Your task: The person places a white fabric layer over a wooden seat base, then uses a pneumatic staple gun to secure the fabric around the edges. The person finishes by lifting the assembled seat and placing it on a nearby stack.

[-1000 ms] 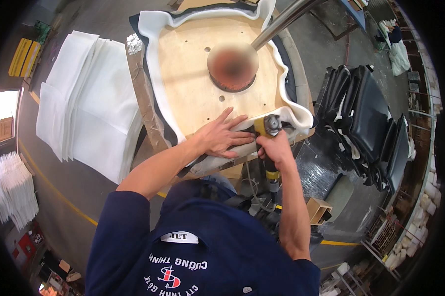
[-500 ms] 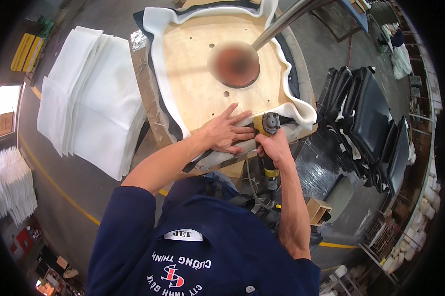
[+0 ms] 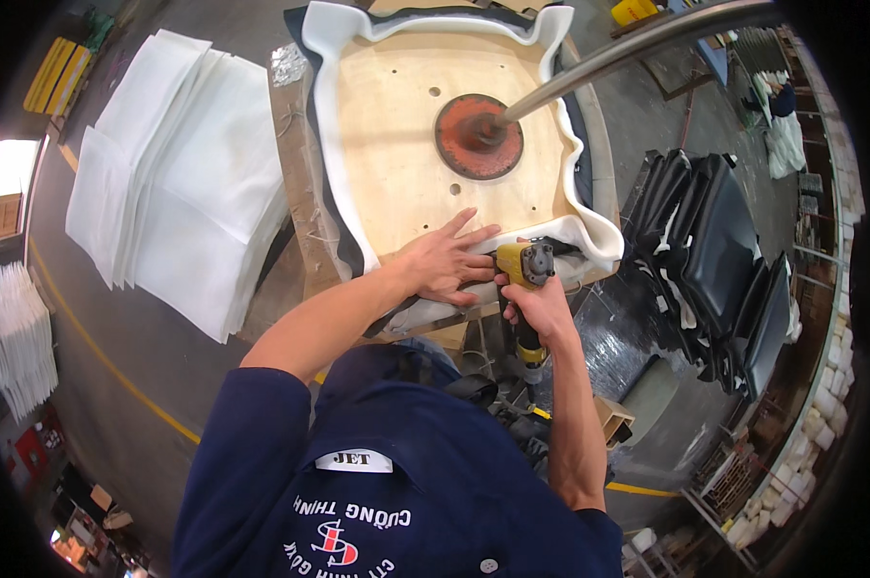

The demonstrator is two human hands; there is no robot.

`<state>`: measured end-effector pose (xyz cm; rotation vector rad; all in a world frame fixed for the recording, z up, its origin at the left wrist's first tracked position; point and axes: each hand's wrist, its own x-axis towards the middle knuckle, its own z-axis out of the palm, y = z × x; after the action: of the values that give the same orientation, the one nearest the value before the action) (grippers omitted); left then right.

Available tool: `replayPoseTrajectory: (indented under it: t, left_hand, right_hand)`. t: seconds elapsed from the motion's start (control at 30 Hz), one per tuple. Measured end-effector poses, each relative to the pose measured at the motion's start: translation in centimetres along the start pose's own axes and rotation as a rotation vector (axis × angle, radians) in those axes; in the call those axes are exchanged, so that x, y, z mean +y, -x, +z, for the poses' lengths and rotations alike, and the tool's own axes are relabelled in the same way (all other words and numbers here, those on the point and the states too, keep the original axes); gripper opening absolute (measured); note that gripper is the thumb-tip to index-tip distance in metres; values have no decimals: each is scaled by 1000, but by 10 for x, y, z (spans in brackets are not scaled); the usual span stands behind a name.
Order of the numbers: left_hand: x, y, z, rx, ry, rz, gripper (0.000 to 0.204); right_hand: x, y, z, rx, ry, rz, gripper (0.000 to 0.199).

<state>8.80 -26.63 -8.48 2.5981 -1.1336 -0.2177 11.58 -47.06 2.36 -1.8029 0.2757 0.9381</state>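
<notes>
My right hand (image 3: 545, 310) is wrapped round the handle of a yellow and black staple gun (image 3: 520, 262). The gun's nose is at the near edge of a pale plywood panel (image 3: 382, 135), by the folded rim. White foam (image 3: 356, 223) and dark cover material (image 3: 321, 197) curl up around the panel. My left hand (image 3: 443, 265) lies with fingers spread over the near rim, fingertips reaching onto the wood, just left of the gun. A red-orange round disc (image 3: 454, 154) on a metal rod (image 3: 618, 63) rests against the panel's middle. The gun's tip is hidden.
Beneath the panel is a brown-edged work stand (image 3: 290, 125). White foam sheets (image 3: 194, 183) are stacked at the left. Black upholstered pads (image 3: 719, 246) are piled at the right. A small wooden box (image 3: 612, 419) sits near my right forearm. Farther off at upper right is another person (image 3: 780, 101).
The whole view has shifted a little, so the panel appears lower and farther right. The staple gun's head has turned slightly to the right. My left hand stays on the rim.
</notes>
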Motion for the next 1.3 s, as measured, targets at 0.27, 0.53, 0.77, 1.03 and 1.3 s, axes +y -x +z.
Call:
replayPoseTrajectory:
  t: [0.27, 0.53, 0.77, 1.03, 1.3]
  left_hand:
    - [1, 1, 5, 65, -10, -14, 64]
    - [0, 1, -2, 26, -15, -16, 64]
    - [0, 1, -1, 44, -7, -17, 63]
    - [2, -1, 0, 5, 24, -14, 63]
    - [29, -6, -9, -50, -73, -142, 64]
  right_hand:
    - [-9, -12, 4, 12, 100, 50, 31]
    - [-5, 4, -2, 0, -38, 30, 65]
    - [-5, -5, -4, -36, 16, 74, 56]
    - [-13, -10, 7, 13, 173, 86, 32]
    - [-11, -11, -3, 45, 164, 44, 17]
